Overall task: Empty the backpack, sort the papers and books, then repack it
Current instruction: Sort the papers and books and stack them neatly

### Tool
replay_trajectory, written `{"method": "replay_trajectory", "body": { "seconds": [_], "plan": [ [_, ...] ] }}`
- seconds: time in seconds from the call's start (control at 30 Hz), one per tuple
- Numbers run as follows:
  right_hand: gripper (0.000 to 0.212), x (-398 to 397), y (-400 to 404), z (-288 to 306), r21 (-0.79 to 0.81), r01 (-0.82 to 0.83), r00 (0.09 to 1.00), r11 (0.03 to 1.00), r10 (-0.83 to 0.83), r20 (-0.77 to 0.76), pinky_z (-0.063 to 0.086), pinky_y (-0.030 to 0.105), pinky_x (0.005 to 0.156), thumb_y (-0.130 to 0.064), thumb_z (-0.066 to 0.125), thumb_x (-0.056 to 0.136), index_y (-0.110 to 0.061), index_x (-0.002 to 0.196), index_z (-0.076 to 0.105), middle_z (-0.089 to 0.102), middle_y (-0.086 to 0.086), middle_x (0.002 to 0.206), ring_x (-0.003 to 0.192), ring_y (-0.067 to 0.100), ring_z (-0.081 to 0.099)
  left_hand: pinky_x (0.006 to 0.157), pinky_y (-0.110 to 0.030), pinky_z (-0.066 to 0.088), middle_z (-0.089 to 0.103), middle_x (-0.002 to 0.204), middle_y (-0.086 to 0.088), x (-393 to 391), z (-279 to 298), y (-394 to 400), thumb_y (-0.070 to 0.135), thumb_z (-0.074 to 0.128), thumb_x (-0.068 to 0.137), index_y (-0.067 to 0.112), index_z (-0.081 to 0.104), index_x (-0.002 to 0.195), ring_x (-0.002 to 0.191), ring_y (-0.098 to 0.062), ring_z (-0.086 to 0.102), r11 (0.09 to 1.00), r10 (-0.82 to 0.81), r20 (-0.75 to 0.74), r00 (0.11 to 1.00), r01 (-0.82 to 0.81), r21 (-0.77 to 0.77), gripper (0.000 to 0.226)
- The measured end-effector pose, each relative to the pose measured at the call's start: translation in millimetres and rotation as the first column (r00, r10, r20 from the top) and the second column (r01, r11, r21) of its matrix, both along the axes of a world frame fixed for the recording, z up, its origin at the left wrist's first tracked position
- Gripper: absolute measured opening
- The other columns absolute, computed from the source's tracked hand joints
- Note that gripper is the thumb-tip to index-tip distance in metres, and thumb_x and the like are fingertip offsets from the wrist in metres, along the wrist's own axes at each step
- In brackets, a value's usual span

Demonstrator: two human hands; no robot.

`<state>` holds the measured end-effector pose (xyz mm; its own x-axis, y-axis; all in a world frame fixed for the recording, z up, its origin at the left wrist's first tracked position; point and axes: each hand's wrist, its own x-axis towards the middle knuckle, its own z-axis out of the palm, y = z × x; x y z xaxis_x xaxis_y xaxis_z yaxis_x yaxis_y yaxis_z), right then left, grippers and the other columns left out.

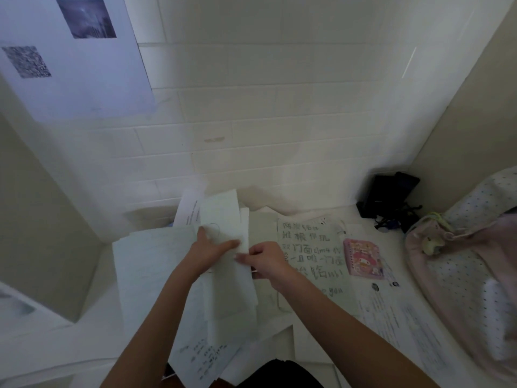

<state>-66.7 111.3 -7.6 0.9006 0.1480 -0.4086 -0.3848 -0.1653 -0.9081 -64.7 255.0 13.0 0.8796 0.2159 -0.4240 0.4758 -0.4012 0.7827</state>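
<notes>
we are holding a tall sheet of paper [223, 247] over the middle of the desk [321, 345], its long axis running away from us; our left hand [208, 252] is lying flat on its face with fingers nearly straight, while our right hand [264, 261] is pinching its right edge with curled fingers. the pink dotted backpack [461, 270] is slumping open well to the right, nearer the right hand, so we judge any repacking is heading that way, past the pink notebook [363, 259].
</notes>
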Motion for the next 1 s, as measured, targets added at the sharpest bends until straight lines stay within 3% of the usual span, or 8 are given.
{"method": "replay_trajectory", "body": {
  "seconds": [0.13,0.27,0.43,0.5,0.67,0.77,0.87,1.0],
  "plan": [
    [0.014,-1,-3,1,0.035,-0.015,1.0,0.999,0.015,-0.004,0.056,0.023,0.052,-0.013,0.071,0.083,-0.003,0.079,0.062,0.059,0.011,0.075,0.062,0.015,0.061,0.107,-0.049,0.034,0.015,0.156,-0.011,-4,-2,-4,0.06,0.075,0.064,0.021,-0.006,0.15,0.139,-0.033,0.026,0.998,-0.046,-0.026,0.999,0.048,0.052,0.125],
    [0.028,-5,4,4,0.1,-0.077,0.996,0.992,0.082,-0.047,0.056,0.032,0.068,-0.017,0.051,0.097,0.005,0.111,0.061,0.064,0.015,0.095,0.075,0.024,0.064,0.113,-0.047,0.028,0.013,0.155,-0.017,-3,-5,-11,0.073,0.067,0.038,0.019,-0.007,0.15,0.141,-0.033,0.024,0.999,-0.01,-0.015,1.0,0.011,0.034,0.145],
    [0.01,-8,-2,5,0.168,-0.231,0.97,0.958,0.24,-0.037,0.058,0.028,0.072,-0.007,0.053,0.094,-0.005,0.092,0.062,0.063,0.014,0.088,0.072,0.019,0.065,0.112,-0.045,0.029,0.021,0.152,-0.021,-2,-10,-9,0.059,0.07,0.062,0.015,0.001,0.15,0.137,-0.037,0.03,0.998,0.059,0.027,0.998,-0.06,0.02,0.121],
    [0.008,-9,-3,7,0.19,-0.206,0.976,0.96,0.216,-0.033,0.059,0.027,0.07,-0.008,0.058,0.091,-0.003,0.087,0.063,0.065,0.015,0.085,0.071,0.019,0.066,0.112,-0.045,0.028,0.02,0.153,-0.02,-3,-11,-11,0.058,0.072,0.067,0.014,-0.001,0.15,0.137,-0.037,0.029,0.999,0.041,0.029,0.999,-0.042,0.016,0.119],
    [0.028,-8,-5,6,0.252,-0.14,0.987,0.958,0.156,-0.046,0.06,0.03,0.072,-0.009,0.065,0.087,0.013,0.104,0.062,0.065,0.022,0.093,0.076,0.023,0.067,0.109,-0.041,0.032,0.024,0.152,-0.016,-4,-12,-12,0.062,0.07,0.053,0.012,-0.002,0.15,0.135,-0.033,0.033,1.0,-0.002,0.046,0.999,0.003,-0.025,0.131],
    [0.017,-8,-10,7,0.237,-0.149,0.985,0.96,0.166,-0.052,0.06,0.03,0.072,-0.013,0.066,0.087,0.004,0.085,0.063,0.065,0.017,0.087,0.076,0.021,0.066,0.103,-0.037,0.036,0.032,0.149,-0.013,-3,-15,-8,0.05,0.074,0.071,0.01,0.008,0.149,0.131,-0.031,0.04,0.999,-0.004,0.082,0.997,0.008,-0.05,0.11],
    [0.019,-7,-13,9,0.229,-0.072,0.992,0.971,0.093,-0.083,0.059,0.031,0.07,-0.019,0.067,0.087,-0.008,0.075,0.058,0.066,0.01,0.084,0.074,0.019,0.066,0.104,-0.043,0.04,0.041,0.143,-0.013,-1,-13,-2,0.056,0.07,0.061,0.011,0.024,0.145,0.124,-0.031,0.047,0.994,0.075,0.079,0.994,-0.068,-0.083,0.106],
    [0.033,9,-32,-3,-0.005,0.174,0.983,0.985,-0.173,-0.067,0.051,0.031,0.067,-0.033,0.061,0.09,0.0,0.096,0.059,0.067,0.016,0.096,0.079,0.023,0.061,0.09,-0.04,0.047,0.052,0.129,-0.016,-2,-13,10,0.035,0.074,0.061,0.009,0.036,0.135,0.108,-0.03,0.052,0.982,0.19,0.12,0.974,-0.191,-0.006,0.088]
  ]
}}
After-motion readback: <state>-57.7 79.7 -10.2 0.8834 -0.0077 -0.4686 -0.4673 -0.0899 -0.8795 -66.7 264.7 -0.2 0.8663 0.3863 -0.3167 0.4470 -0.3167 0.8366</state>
